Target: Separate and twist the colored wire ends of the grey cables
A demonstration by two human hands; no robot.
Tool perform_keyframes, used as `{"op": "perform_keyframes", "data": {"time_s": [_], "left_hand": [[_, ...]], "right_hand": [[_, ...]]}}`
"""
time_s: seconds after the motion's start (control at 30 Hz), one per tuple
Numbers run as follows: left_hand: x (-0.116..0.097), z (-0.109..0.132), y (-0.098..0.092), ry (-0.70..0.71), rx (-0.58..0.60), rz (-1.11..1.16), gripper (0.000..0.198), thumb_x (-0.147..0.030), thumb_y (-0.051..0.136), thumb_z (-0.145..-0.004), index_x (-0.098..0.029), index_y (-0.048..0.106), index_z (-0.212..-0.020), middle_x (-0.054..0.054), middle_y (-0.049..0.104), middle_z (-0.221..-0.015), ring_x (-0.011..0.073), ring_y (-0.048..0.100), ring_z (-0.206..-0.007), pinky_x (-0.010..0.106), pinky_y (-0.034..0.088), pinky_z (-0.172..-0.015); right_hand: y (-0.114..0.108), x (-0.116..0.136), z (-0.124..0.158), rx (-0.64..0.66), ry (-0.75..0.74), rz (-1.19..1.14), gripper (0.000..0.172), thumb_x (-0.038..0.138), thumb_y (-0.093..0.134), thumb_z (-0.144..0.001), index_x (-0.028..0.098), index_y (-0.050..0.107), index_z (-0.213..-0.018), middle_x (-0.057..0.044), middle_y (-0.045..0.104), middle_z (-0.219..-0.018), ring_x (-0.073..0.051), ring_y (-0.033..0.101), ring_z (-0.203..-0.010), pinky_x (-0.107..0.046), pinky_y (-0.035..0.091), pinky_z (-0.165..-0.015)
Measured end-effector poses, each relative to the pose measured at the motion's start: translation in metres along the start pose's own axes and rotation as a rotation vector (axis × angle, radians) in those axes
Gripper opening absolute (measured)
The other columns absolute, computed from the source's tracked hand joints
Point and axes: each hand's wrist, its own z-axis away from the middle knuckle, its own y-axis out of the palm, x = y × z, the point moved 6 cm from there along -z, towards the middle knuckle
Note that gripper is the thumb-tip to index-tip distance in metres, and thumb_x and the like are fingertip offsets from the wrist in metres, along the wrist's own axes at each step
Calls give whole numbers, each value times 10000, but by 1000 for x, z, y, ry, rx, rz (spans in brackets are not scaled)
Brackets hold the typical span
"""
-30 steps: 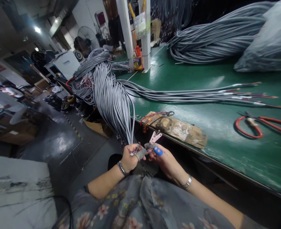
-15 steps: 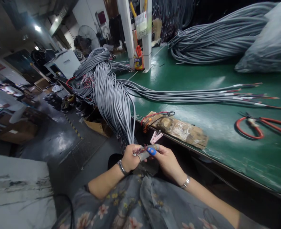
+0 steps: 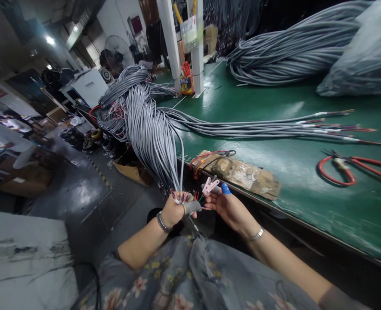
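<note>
My left hand (image 3: 173, 212) is closed around a grey cable's end, its thumb wrapped in a grey covering. Thin coloured wires (image 3: 195, 196), mostly red, fan out above the fingers. Just to the right, my right hand (image 3: 233, 212) is turned palm up with its fingers apart, a blue wrap on the thumb. Its lower fingertips are close to the wire ends; whether they touch is unclear. A pink clothes peg (image 3: 210, 186) at the bench edge overlaps the right fingertips in view. The thick bundle of grey cables (image 3: 154, 133) hangs down over the bench edge behind my left hand.
On the green bench (image 3: 293, 159) lie a worn wooden block (image 3: 242, 174), red-handled pliers (image 3: 337, 168) and several stripped cables (image 3: 258, 129). More coiled cable (image 3: 293, 51) and a plastic bag (image 3: 364, 60) are at the back right. A white post (image 3: 198, 56) rises from the bench.
My right hand has drawn away from the left and opened, its thumb lifting. The coloured wires now spread out above my left hand, which stays closed on the cable.
</note>
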Motion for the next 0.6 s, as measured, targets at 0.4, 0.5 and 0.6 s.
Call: {"op": "perform_keyframes", "data": {"time_s": [0.4, 0.5, 0.6], "left_hand": [[-3, -13, 7, 20, 11, 74, 345, -368, 753, -676, -126, 606, -479, 14, 549, -433, 75, 428, -388, 224, 282, -425], [-4, -14, 8, 13, 26, 76, 336, -372, 751, -667, -126, 610, -488, 16, 552, -427, 76, 422, -373, 230, 281, -423], [-4, -15, 8, -9, 17, 49, 352, -401, 755, -652, -127, 605, -489, 15, 550, -425, 75, 422, -370, 232, 290, -429]], "right_hand": [[20, 14, -6, -126, -142, -45, 447, 615, 825, -551, 214, 736, -727, 15, 637, -612, -120, 553, -574, -249, 470, -553], [19, 13, -5, -141, -96, -96, 432, 573, 871, -492, 221, 735, -702, 7, 683, -662, -129, 589, -609, -254, 487, -578], [18, 12, -6, -152, -90, -135, 426, 566, 879, -476, 237, 743, -711, -3, 733, -744, -146, 625, -671, -269, 511, -631]]}}
